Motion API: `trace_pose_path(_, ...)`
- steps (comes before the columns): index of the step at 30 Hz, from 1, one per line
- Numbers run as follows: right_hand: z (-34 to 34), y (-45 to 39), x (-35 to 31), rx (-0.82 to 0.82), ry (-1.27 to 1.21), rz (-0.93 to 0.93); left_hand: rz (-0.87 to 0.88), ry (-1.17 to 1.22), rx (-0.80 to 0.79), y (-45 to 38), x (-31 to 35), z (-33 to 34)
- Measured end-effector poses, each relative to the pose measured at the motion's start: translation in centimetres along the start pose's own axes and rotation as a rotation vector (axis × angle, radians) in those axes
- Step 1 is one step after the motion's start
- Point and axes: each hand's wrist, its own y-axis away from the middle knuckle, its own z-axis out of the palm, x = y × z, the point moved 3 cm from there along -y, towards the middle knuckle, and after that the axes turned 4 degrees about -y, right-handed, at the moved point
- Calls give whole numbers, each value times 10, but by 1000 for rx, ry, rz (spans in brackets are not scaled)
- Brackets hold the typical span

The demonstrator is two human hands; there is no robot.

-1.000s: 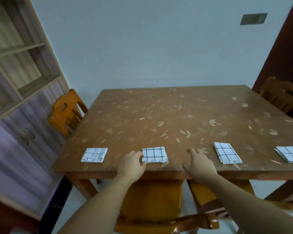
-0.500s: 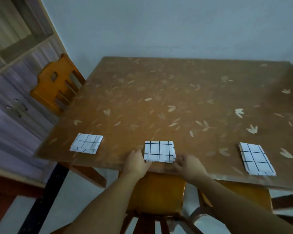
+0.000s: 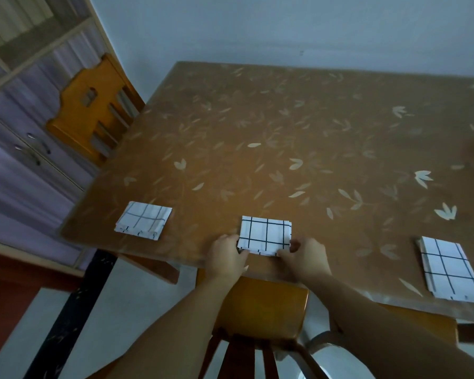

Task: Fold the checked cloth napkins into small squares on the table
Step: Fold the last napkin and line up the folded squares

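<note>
Both hands (image 3: 228,255) (image 3: 304,257) pinch the middle napkin's (image 3: 265,234) near corners; folded napkins (image 3: 144,220) (image 3: 449,270) flank it.

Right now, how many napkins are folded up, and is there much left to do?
Three checked napkins show, all already small squares. The left napkin and right napkin lie finished near the table's front edge. The middle napkin is in hand: the left hand and right hand pinch its near corners. No unfolded napkin is in view, so little seems left.

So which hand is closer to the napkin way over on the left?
Left. The left hand grips the middle napkin on the side facing the left napkin; the right hand grips its far side.
</note>
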Motion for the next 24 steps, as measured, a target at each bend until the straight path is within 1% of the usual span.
trace_pose_path(5,20,-3,-20,-29,-16,-38,-20,11,-4,-6,-22,-15)
trace_pose_path(10,43,-1,-39,-67,-6,-2,-39,11,4,-4,-50,-31)
trace_pose_path(14,54,-2,-50,-70,1,-82,-46,20,-22,-5,-63,-37)
trace_pose_path(16,52,0,-51,-63,6,-93,-36,40,-38,-4,-64,-38)
trace_pose_path(18,44,5,-50,-54,28,-110,-27,8,-29,0,-66,-40)
trace_pose_path(21,21,17,-46,-3,149,-213,62,-101,62,6,-62,-48)
trace_pose_path(24,-17,28,-37,75,378,-310,156,-211,48,8,-39,-58)
